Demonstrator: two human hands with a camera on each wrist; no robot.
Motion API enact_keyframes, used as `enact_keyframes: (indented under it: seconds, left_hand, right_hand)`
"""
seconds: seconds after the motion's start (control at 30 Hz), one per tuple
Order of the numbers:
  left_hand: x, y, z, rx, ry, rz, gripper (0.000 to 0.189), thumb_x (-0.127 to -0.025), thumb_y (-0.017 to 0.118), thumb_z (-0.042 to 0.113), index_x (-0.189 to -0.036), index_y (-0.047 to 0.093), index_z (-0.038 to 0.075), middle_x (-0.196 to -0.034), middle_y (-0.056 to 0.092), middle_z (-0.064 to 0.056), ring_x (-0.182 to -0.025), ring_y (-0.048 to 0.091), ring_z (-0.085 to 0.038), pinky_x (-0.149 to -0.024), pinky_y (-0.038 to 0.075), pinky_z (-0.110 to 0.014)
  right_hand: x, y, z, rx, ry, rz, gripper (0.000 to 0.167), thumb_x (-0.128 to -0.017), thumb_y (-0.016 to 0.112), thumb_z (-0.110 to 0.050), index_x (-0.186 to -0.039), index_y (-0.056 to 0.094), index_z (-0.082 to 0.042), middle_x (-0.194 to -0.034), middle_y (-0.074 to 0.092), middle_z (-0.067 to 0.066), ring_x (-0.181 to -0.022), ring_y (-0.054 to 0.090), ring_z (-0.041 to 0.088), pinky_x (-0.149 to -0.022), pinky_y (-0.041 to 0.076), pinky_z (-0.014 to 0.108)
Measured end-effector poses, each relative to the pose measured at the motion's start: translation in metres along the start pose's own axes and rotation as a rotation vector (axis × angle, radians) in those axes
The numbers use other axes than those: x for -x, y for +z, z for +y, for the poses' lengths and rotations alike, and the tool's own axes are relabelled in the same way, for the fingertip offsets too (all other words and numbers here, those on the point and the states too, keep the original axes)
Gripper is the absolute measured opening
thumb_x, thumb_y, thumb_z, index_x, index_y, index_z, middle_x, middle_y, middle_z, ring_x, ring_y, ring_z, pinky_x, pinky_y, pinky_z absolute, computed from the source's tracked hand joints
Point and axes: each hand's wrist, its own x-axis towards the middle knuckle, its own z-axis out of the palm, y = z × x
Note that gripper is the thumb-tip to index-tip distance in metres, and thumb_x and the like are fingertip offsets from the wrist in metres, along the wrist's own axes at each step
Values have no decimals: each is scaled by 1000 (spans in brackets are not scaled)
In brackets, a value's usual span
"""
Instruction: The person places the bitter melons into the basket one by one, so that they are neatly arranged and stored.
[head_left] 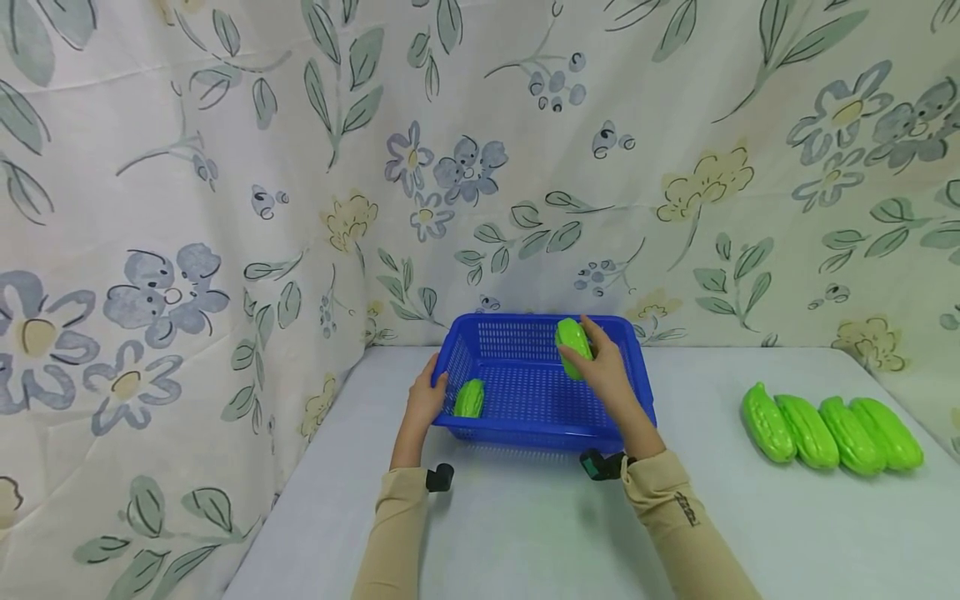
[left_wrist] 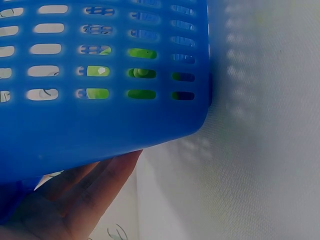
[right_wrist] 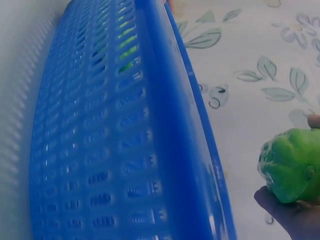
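A blue plastic basket (head_left: 517, 430) with slotted walls stands on the white table. At its left end my left hand (head_left: 424, 397) grips the rim, thumb on top; the left wrist view shows the fingers (left_wrist: 102, 192) against the outside of the wall. One green bitter melon (head_left: 470, 398) lies inside the basket near that left end. My right hand (head_left: 609, 371) pinches another bitter melon (head_left: 573, 348) between thumb and fingers, over the basket's right half. In the right wrist view this held bitter melon (right_wrist: 292, 165) shows end-on, apart from the basket wall (right_wrist: 100, 125).
Several more bitter melons (head_left: 808, 432) lie side by side in a row on the right part of the white table (head_left: 705, 500). A floral curtain (head_left: 525, 167) hangs behind the table and along its left side.
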Motion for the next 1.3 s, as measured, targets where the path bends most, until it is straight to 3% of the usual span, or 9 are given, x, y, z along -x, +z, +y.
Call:
enact_keyframes:
  seconds: [0.17, 0.23, 0.47, 0.83, 1.3]
  left_hand:
    - [0, 0, -1, 6, 5, 1, 53, -104, 44, 26, -153, 32, 11, -149, 42, -27, -135, 42, -49, -105, 37, -66]
    - [3, -2, 3, 24, -21, -13, 52, -103, 44, 21, -152, 32, 8, -150, 41, -27, -136, 40, -49, -108, 35, -65]
    - [4, -3, 6, -21, -35, -21, 52, -104, 43, 19, -153, 30, 7, -150, 40, -28, -136, 41, -48, -107, 37, -64]
    - [5, -4, 7, -4, -17, -14, 53, -103, 43, 18, -152, 30, 4, -150, 40, -28, -136, 40, -49, -108, 36, -63]
    - [3, -3, 9, -6, -32, -17, 52, -103, 44, 18, -152, 32, 7, -149, 42, -27, -135, 42, -48, -108, 37, -63]
  right_hand:
    - [-2, 8, -3, -1, 5, -10, 72, -99, 58, -24, -156, 19, -6, -158, 30, 21, -135, 45, 40, -104, 46, 52]
    - [-3, 11, -4, 1, 1, -12, 71, -98, 58, -23, -156, 19, -6, -157, 30, 22, -135, 45, 41, -105, 45, 52]
    - [-6, 21, -8, -9, 0, -25, 71, -98, 59, -23, -156, 21, -7, -158, 30, 20, -137, 43, 40, -105, 45, 53]
    - [-8, 37, -17, -25, -10, -45, 71, -98, 60, -23, -156, 21, -8, -157, 32, 20, -137, 43, 40, -105, 45, 53]
    - [-7, 55, -32, -20, -8, -67, 72, -96, 62, -25, -155, 24, -8, -155, 35, 20, -135, 46, 40, -105, 46, 52]
